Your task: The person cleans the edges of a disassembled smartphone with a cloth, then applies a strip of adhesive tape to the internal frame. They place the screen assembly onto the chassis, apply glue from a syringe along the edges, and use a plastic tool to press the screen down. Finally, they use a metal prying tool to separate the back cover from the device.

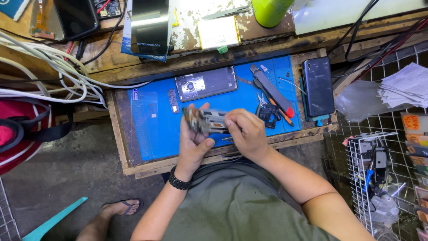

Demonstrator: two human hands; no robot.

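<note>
**Phone part held over the mat**

Over the counter's near edge, the left hand [195, 142] grips a stripped phone frame [206, 121], fingers closed round its end. The right hand [246, 134] pinches the frame's other side, seemingly working a small part; steady fingertip control looks needed. Beyond lie the blue mat [154, 125], an opened phone [205, 84], a knife [272, 91] and a dark phone [318, 85].

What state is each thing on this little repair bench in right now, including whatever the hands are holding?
Opened phone part: held up in both hands.
Left hand: gripping it.
Right hand: pinching its edge.
Phone frame: flat on blue mat, insides exposed.
Dark phone: flat, screen off.
Utility knife: lying on mat.
</note>
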